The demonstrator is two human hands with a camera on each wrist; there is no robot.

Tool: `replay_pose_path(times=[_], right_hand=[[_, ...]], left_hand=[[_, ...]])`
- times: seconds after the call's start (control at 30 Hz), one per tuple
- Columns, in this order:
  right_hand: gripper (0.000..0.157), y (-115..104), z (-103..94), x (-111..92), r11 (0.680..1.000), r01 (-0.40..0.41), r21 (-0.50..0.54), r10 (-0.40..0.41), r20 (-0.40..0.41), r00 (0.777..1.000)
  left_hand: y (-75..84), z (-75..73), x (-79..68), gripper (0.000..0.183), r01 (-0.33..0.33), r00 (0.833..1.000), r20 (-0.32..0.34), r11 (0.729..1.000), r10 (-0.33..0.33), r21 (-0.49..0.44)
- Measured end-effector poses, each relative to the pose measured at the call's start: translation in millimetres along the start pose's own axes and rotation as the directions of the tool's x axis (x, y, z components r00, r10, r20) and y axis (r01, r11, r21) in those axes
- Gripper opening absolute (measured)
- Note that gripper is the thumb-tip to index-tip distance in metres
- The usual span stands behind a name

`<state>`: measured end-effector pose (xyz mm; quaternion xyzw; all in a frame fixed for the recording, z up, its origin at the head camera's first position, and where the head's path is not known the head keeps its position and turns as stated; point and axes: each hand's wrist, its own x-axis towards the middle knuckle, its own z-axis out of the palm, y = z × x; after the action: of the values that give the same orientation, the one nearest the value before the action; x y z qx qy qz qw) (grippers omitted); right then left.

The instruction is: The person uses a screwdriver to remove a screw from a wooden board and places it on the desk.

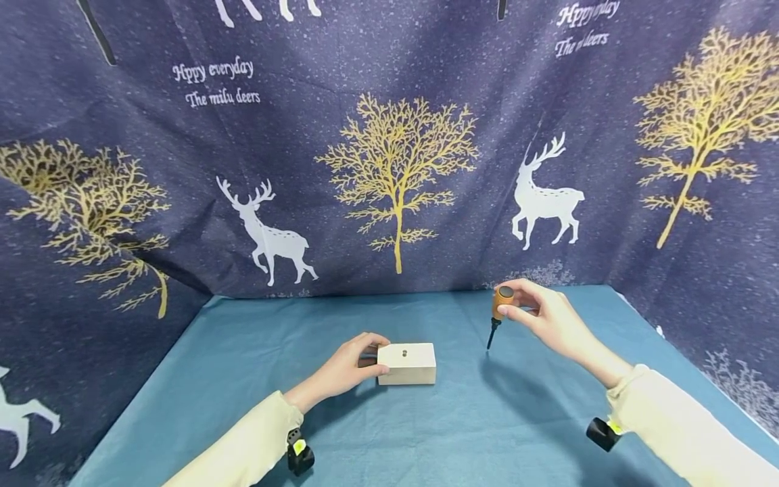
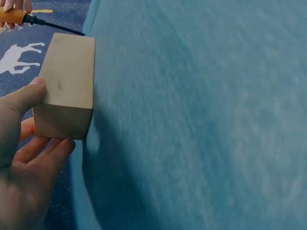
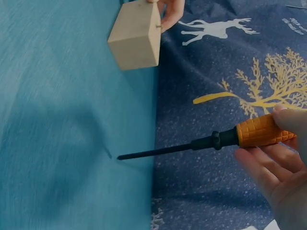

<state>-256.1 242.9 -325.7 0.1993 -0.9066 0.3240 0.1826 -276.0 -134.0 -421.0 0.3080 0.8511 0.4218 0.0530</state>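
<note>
A pale wooden block (image 1: 406, 373) lies on the blue cloth, with a small screw (image 1: 404, 353) standing up from its top. My left hand (image 1: 348, 366) holds the block by its left end, thumb on the near side and fingers on the far side. To the right, my right hand (image 1: 550, 323) grips a screwdriver (image 1: 502, 308) by its orange handle, between thumb and fingers. The screwdriver's dark shaft (image 3: 163, 151) points down, its tip close to the cloth and apart from the block. Whether the tip touches the cloth I cannot tell.
Blue cloth (image 1: 426, 439) covers the table. Behind it hangs a dark blue curtain (image 1: 438, 257) printed with white deer and golden trees. Black devices sit at the left wrist (image 1: 299, 458) and the right wrist (image 1: 602, 434).
</note>
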Motion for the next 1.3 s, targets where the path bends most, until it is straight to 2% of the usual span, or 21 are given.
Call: replay_pose_path(times=[0.23,0.37,0.53,0.73,0.97,1.3], right_hand=[[0.033,-10.8,2.9,6.0,0.999,0.012,0.035,-0.010,-0.049,0.999],[0.033,-20.2,5.6,9.1,0.997,0.018,0.074,-0.013,-0.071,0.997],[0.034,-32.5,8.2,12.8,0.981,0.040,0.191,-0.025,-0.083,0.996],[0.034,-46.8,12.7,16.0,0.937,0.073,0.342,-0.052,-0.071,0.996],[0.035,-64.1,19.4,14.9,0.845,0.099,0.525,-0.100,-0.028,0.995],[0.036,-79.7,29.0,12.9,0.795,0.116,0.596,-0.134,-0.015,0.991]], left_hand=[[1.4,6.6,1.4,0.045,0.052,0.999,-0.015,0.996,-0.053,-0.070],[5.0,11.3,1.4,0.044,0.044,0.999,-0.028,0.997,-0.046,-0.064],[8.8,16.1,0.2,0.043,0.032,0.999,-0.037,0.997,-0.035,-0.072],[12.3,22.2,-2.8,0.043,0.041,0.999,-0.029,0.994,-0.045,-0.104],[19.5,28.5,-8.1,0.044,0.032,0.999,-0.020,0.994,-0.035,-0.103],[26.0,31.7,-13.5,0.044,0.051,0.999,0.008,0.990,-0.051,-0.132]])
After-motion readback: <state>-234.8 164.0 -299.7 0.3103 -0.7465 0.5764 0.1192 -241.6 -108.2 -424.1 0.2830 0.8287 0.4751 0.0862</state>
